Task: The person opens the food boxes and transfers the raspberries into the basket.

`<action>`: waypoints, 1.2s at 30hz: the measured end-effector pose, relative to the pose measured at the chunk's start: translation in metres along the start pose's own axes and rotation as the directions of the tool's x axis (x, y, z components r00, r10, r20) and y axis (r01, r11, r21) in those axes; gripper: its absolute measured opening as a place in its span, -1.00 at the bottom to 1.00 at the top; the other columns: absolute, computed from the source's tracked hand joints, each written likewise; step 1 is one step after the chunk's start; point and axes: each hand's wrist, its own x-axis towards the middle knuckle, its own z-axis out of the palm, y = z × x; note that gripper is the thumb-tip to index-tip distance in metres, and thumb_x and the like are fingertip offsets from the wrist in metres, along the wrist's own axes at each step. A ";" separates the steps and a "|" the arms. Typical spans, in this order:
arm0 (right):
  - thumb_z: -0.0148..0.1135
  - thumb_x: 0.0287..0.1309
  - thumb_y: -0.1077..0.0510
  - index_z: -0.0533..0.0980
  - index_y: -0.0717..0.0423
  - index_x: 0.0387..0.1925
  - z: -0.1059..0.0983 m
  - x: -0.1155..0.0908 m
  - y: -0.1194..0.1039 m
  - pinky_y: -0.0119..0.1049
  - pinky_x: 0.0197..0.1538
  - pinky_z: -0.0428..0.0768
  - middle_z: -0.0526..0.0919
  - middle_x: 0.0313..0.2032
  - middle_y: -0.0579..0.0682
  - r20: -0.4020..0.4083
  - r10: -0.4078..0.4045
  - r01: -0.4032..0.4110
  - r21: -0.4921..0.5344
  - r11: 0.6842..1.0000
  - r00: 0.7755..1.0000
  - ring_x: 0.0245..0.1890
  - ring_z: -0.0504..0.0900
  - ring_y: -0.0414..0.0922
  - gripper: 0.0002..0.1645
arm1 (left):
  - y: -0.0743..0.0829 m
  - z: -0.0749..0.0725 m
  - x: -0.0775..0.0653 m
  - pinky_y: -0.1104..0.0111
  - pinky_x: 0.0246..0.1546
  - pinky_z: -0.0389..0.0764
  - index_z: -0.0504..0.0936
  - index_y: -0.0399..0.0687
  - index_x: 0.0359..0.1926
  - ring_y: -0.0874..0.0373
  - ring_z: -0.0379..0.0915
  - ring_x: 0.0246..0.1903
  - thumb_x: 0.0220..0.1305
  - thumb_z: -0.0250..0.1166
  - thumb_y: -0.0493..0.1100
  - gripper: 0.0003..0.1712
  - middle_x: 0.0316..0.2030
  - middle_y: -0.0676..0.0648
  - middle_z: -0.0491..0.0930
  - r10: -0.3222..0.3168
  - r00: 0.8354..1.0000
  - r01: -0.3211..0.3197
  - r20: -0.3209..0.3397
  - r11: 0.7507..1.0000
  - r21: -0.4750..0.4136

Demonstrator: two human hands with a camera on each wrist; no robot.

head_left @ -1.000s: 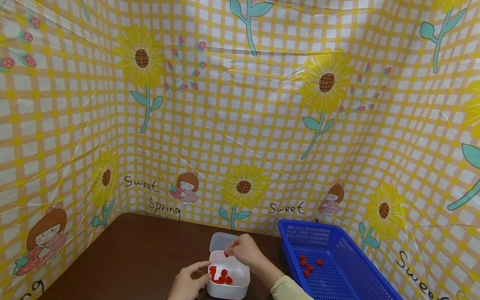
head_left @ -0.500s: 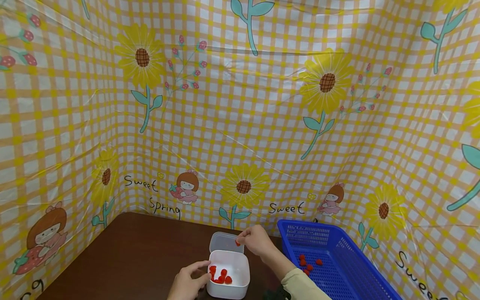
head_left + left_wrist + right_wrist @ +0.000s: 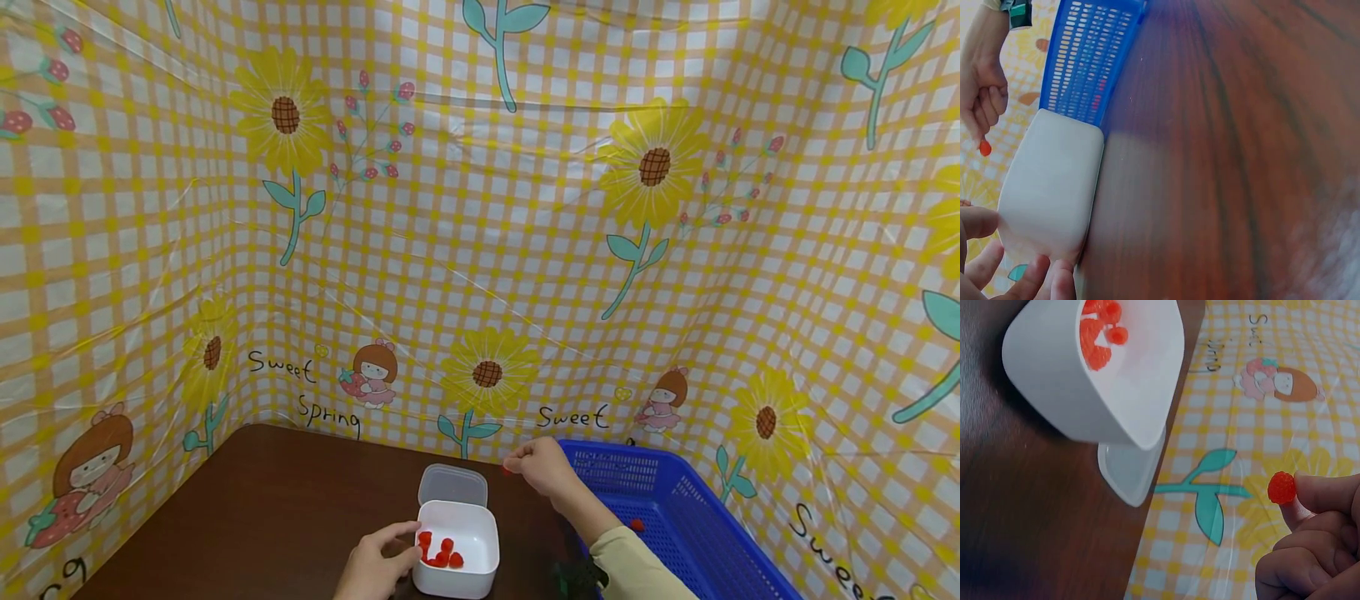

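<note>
A white box [image 3: 453, 582] stands on the table with several red raspberries [image 3: 447, 545] gathered at its left side. My left hand [image 3: 375, 565] touches the outside of the box's left wall, its fingers spread and loosely bent. Between the thumb and a finger of my right hand [image 3: 542, 469] a single raspberry [image 3: 1282, 487] is pinched. This hand is raised beyond and to the right of the box, near the basket's far left corner. Behind the box lies a translucent lid [image 3: 452, 487].
To the right is a blue perforated basket [image 3: 663, 458]; one raspberry [image 3: 637, 525] shows in it, while the right forearm covers part of its inside. The dark brown table [image 3: 300, 508] meets a checked, flower-printed cloth [image 3: 487, 250] at the back and sides.
My right hand, still pinching the raspberry, has moved from above the box to the right and away, towards the basket. My left hand and the box have stayed put.
</note>
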 end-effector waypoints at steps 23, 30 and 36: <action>0.25 0.28 0.20 0.73 0.29 -0.23 -0.058 0.006 0.045 -0.29 -0.56 0.21 0.73 -0.17 0.19 -0.046 0.095 -0.096 -0.019 0.995 0.994 -0.71 0.05 -0.22 -0.77 | 0.005 -0.001 -0.003 0.29 -0.51 0.52 0.67 -0.07 0.15 0.12 0.55 -0.43 0.25 0.38 -0.11 -0.56 -0.29 -0.02 0.67 -0.025 1.000 0.026 0.005 1.000 -0.010; 0.22 0.28 0.22 0.73 0.33 -0.23 -0.074 0.006 0.058 -0.27 -0.54 0.24 0.69 -0.03 0.29 -0.053 0.113 -0.115 -0.050 0.992 0.992 -0.66 0.12 -0.19 -0.75 | 0.005 -0.002 -0.003 0.29 -0.52 0.53 0.67 -0.08 0.15 0.13 0.54 -0.44 0.24 0.39 -0.11 -0.55 -0.30 -0.02 0.67 -0.018 1.000 0.018 0.000 1.000 -0.010; 0.25 0.23 0.24 0.73 0.33 -0.30 -0.090 0.005 0.074 -0.21 -0.42 0.35 0.70 -0.11 0.25 -0.062 0.105 -0.111 -0.108 0.988 0.993 -0.51 0.34 -0.14 -0.78 | 0.006 -0.001 -0.005 0.28 -0.51 0.52 0.66 -0.09 0.16 0.13 0.54 -0.44 0.26 0.39 -0.10 -0.55 -0.29 -0.03 0.67 -0.020 1.000 0.020 0.006 1.000 -0.019</action>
